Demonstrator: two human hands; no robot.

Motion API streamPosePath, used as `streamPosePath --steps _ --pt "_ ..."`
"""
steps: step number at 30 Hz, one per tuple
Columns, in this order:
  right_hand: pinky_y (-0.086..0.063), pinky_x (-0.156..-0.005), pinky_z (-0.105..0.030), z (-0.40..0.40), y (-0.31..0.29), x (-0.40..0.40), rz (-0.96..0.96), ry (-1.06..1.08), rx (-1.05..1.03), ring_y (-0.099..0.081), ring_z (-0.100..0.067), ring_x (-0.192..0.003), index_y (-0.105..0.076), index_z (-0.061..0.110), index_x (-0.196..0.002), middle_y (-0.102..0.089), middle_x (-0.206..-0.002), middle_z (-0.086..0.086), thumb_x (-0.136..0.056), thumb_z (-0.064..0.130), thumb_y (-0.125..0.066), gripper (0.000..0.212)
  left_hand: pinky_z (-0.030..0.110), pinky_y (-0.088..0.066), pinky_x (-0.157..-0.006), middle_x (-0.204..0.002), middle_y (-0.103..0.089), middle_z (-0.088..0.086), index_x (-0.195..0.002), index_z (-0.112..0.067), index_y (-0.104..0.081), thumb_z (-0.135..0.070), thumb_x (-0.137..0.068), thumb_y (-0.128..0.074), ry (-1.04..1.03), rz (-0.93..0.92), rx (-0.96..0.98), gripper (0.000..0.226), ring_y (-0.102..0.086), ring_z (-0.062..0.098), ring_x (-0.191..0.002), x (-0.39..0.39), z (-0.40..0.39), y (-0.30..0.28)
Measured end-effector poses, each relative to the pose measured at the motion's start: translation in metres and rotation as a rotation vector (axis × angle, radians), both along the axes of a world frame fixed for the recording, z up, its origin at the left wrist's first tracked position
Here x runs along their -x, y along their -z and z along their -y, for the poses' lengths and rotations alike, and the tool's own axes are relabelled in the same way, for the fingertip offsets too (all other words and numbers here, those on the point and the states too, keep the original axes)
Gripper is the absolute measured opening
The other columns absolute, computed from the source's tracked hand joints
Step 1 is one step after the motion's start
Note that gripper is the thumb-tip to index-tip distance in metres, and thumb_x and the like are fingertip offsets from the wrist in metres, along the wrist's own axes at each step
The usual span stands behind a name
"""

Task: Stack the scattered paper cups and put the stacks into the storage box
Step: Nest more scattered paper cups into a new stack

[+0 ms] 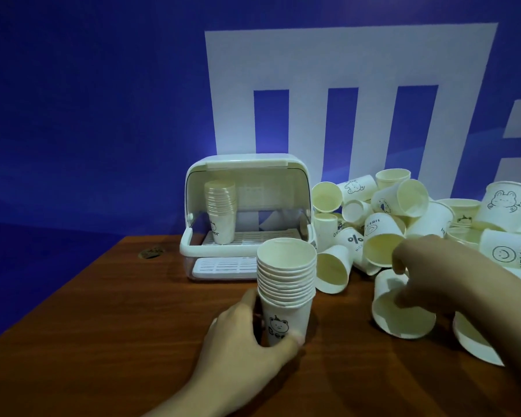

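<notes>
Left hand (247, 335) grip wraps cup stack (286, 284) | right hand (433, 272) grip pinches loose cup (397, 308)

A tall stack of white paper cups (286, 284) stands upright on the wooden table, a bear drawn on the bottom cup. To its right lies a heap of loose cups (403, 212), tipped every way. Behind, the white storage box (247, 218) sits open, with another upright stack (220, 212) at its left side.
</notes>
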State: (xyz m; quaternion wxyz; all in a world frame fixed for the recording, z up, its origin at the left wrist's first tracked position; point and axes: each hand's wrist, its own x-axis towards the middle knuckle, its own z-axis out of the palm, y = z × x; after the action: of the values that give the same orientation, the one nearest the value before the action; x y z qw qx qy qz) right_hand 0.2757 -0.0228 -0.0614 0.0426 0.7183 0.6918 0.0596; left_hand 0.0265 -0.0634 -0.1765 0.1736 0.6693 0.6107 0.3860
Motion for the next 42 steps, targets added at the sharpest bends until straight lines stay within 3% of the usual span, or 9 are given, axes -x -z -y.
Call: streamPosePath --steps 7,11,16,19,29,33,37,40,42 --pt "-0.06 -0.072 -0.037 -0.009 0.0 -0.001 -0.236 -0.067 -0.123 -0.069 -0.019 -0.071 -0.068 0.022 -0.095 -0.069 -0.075 0.001 -0.082 0.02 -0.063 0.015 0.033 -0.055 -0.095 -0.108 -0.072 -0.032 -0.116 -0.048 -0.058 -0.077 -0.062 -0.069 0.002 0.001 0.003 0.061 -0.065 -0.007 -0.104 0.0 0.0 -0.001" --pt "-0.051 -0.051 -0.026 -0.001 -0.01 0.006 -0.673 -0.141 -0.118 -0.069 -0.014 -0.052 -0.063 0.024 -0.096 -0.072 -0.06 0.0 -0.088 0.017 -0.059 0.011 0.034 -0.055 -0.095 -0.108 -0.072 -0.03 -0.117 -0.048 -0.058 -0.075 -0.063 -0.07 0.01 0.0 0.007 0.061 -0.066 -0.007 -0.103 0.0 0.001 0.0" --pt "-0.04 -0.056 -0.029 0.017 -0.027 0.012 -1.31 -0.185 -0.452 -0.055 -0.012 -0.044 -0.067 0.023 -0.098 -0.069 -0.056 -0.006 -0.09 0.006 -0.053 0.023 0.032 -0.056 -0.095 -0.11 -0.072 -0.028 -0.12 -0.048 -0.057 -0.077 -0.062 -0.07 0.002 -0.003 0.006 0.066 -0.066 -0.005 -0.105 -0.001 -0.001 0.0" --pt "-0.037 -0.058 -0.032 0.024 -0.031 0.03 -1.612 -0.227 -0.387 -0.048 -0.011 -0.043 -0.07 0.013 -0.101 -0.063 -0.054 -0.004 -0.093 0.001 -0.052 0.023 0.034 -0.056 -0.092 -0.104 -0.073 -0.025 -0.114 -0.045 -0.059 -0.077 -0.064 -0.069 0.01 -0.003 0.007 0.061 -0.067 -0.003 -0.1 0.0 -0.001 0.0" --pt "-0.034 -0.039 -0.016 0.035 -0.026 0.058 -1.752 -0.333 -0.071 -0.046 -0.008 -0.04 -0.069 0.007 -0.102 -0.071 -0.073 -0.006 -0.086 0.035 -0.072 0.032 0.036 -0.058 -0.091 -0.108 -0.073 -0.025 -0.114 -0.048 -0.059 -0.075 -0.061 -0.073 0.033 0.018 0.037 0.061 -0.068 0.001 -0.102 0.0 -0.004 0.004" --pt "-0.042 -0.053 -0.02 0.033 -0.019 0.063 -1.578 -0.409 -0.219 -0.055 -0.009 -0.049 -0.061 0.024 -0.127 -0.072 -0.072 0.002 -0.066 0.046 -0.082 0.068 0.038 -0.058 -0.086 -0.103 -0.074 -0.021 -0.111 -0.045 -0.06 -0.072 -0.064 -0.073 0.027 0.03 0.012 0.056 -0.07 0.002 -0.096 0.0 -0.003 0.005" --pt "-0.044 -0.067 -0.019 0.015 0.003 0.066 -1.179 -0.43 -0.532 -0.057 -0.002 -0.064 -0.07 0.032 -0.111 -0.067 -0.071 0.015 -0.079 0.045 -0.078 0.036 0.038 -0.059 -0.087 -0.104 -0.074 -0.023 -0.112 -0.047 -0.059 -0.07 -0.066 -0.073 0.029 0.02 0.008 0.053 -0.069 0.001 -0.097 0.0 -0.003 0.005" --pt "-0.044 -0.079 -0.012 -0.005 0.019 0.053 -0.723 -0.435 -0.53 -0.057 -0.004 -0.1 -0.058 0.029 -0.135 -0.067 -0.116 0.015 -0.083 0.02 -0.066 0.054 0.036 -0.057 -0.093 -0.11 -0.072 -0.027 -0.116 -0.047 -0.057 -0.073 -0.066 -0.071 0.033 0.003 0.008 0.058 -0.066 -0.003 -0.104 0.0 -0.003 0.004" --pt "-0.042 -0.104 -0.029 -0.017 0.03 0.043 -0.338 -0.42 -0.325 -0.035 -0.019 -0.141 -0.024 0.028 -0.157 -0.043 -0.154 0.006 -0.083 0.017 -0.063 0.085 0.035 -0.057 -0.094 -0.113 -0.071 -0.028 -0.118 -0.047 -0.057 -0.074 -0.066 -0.07 0.034 0.006 0.014 0.061 -0.065 -0.004 -0.107 0.001 -0.002 0.003"
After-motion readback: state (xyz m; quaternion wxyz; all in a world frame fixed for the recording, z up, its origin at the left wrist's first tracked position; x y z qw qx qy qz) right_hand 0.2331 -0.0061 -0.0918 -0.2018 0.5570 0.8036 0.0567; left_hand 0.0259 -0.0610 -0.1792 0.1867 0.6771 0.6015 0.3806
